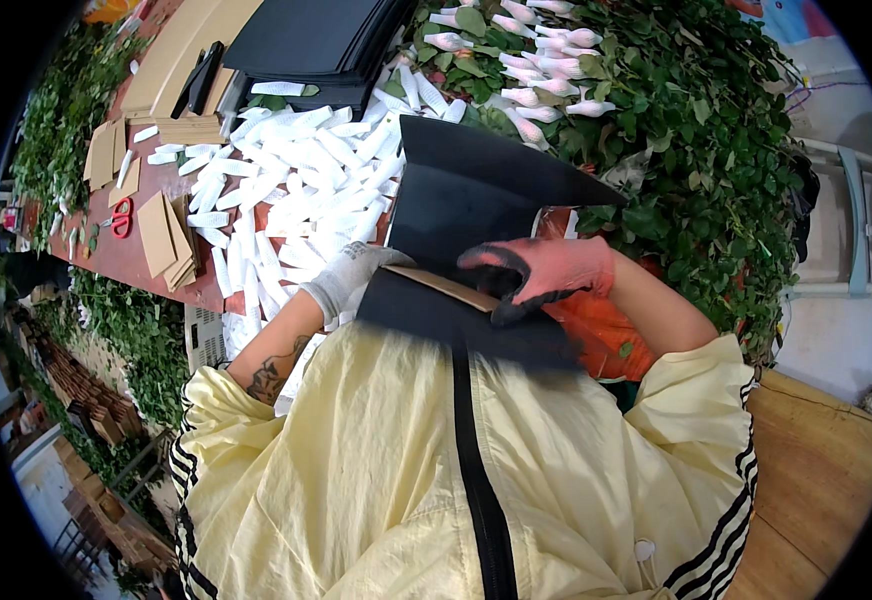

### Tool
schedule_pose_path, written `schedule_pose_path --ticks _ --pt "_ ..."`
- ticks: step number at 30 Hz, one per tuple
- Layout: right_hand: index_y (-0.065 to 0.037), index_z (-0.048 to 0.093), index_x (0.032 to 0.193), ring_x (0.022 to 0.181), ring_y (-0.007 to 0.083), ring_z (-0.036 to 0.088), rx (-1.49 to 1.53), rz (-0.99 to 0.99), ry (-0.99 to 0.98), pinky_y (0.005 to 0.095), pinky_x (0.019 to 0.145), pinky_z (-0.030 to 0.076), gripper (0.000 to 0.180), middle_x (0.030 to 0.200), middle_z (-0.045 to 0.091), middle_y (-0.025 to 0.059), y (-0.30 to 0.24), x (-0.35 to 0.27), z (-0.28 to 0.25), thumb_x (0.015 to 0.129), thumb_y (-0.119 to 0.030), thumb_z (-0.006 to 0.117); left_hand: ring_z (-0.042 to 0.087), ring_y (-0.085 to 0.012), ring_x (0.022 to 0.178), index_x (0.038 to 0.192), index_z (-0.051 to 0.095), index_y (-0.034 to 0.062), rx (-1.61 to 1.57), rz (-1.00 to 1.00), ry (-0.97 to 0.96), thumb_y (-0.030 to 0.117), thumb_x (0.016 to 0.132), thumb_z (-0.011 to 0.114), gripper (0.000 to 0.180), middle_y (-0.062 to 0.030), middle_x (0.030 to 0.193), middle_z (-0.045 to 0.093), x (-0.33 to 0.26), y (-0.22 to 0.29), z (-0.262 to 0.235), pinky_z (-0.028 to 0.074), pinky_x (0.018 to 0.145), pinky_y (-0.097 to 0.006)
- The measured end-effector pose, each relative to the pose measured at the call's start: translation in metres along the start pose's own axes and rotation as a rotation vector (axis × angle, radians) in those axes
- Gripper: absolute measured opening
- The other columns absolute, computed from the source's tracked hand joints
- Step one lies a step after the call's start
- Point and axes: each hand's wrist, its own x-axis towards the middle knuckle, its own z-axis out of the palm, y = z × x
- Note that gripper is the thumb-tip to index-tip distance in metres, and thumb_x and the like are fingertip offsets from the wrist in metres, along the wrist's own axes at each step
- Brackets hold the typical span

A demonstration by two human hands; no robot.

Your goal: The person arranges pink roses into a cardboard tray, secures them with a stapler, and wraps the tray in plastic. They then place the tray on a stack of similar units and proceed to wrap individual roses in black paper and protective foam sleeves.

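Note:
A black sheet (446,200) is bent up in front of my body, its far panel standing and its near panel blurred against my jacket. Across the bend lies a narrow brown cardboard piece (443,287). My left hand (348,280), in a grey-white glove, is closed at the left end of the cardboard and the sheet's edge; its fingertips are partly hidden. My right hand (546,275), in a pink glove with dark fingers, curls over the right end, gripping sheet and cardboard between thumb and fingers.
White mesh sleeves (306,170) are heaped on the red table beyond my left hand. Black sheets (306,40) are stacked behind them. Cardboard pieces (163,235) and red scissors (122,218) lie at left. Leafy stems with sleeved pink buds (556,65) fill the right.

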Motion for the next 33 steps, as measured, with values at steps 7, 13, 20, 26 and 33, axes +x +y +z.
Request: schedule_pose_path --ticks 7,13,20,26,33 --pt "-0.004 0.047 0.136 0.118 0.0201 0.052 -0.153 0.064 -0.151 0.0323 0.1 0.041 0.061 0.129 0.055 0.0129 0.015 0.032 -0.028 0.083 -0.025 0.068 0.065 -0.0299 0.096 0.111 0.064 0.0063 0.03 0.047 0.074 0.018 0.082 0.062 0.031 -0.0148 0.103 0.067 0.001 -0.004 0.003 0.049 0.086 -0.035" --pt "-0.007 0.056 0.122 0.104 0.0317 0.06 -0.975 0.008 0.972 0.0378 0.093 0.046 0.044 0.113 0.062 0.0123 -0.013 -0.01 -0.001 0.08 -0.02 0.065 0.065 -0.0295 0.095 0.11 0.064 0.0065 0.021 -0.002 0.08 0.017 0.082 0.062 0.03 -0.0146 0.102 0.068 -0.001 0.001 0.002 0.049 0.086 -0.035" --pt "-0.008 0.057 0.121 0.089 0.0285 0.063 -0.754 -0.196 1.0 0.0378 0.08 0.05 0.046 0.101 0.064 0.0112 0.027 0.02 0.016 0.077 -0.019 0.066 0.065 -0.0268 0.099 0.111 0.064 0.0049 0.006 0.031 0.039 0.018 0.084 0.06 0.031 -0.0128 0.105 0.068 0.002 0.003 0.0 0.049 0.089 -0.034" --pt "-0.002 0.059 0.118 0.097 0.0159 0.063 0.264 -0.141 0.882 0.0301 0.082 0.051 0.043 0.108 0.066 0.0118 0.076 0.037 0.02 0.077 -0.009 0.069 0.065 -0.0268 0.099 0.111 0.064 0.0074 0.035 0.014 0.045 0.019 0.085 0.058 0.029 -0.0117 0.105 0.068 0.001 -0.004 0.004 0.049 0.089 -0.034" --pt "0.003 0.06 0.112 0.094 0.0202 0.066 0.209 0.052 0.857 0.0325 0.081 0.051 0.035 0.101 0.069 0.0133 0.061 0.045 0.012 0.08 -0.01 0.063 0.065 -0.0286 0.1 0.112 0.065 0.0103 0.065 -0.013 0.027 0.024 0.085 0.057 0.031 -0.0113 0.108 0.068 0.001 0.0 0.006 0.048 0.089 -0.036"
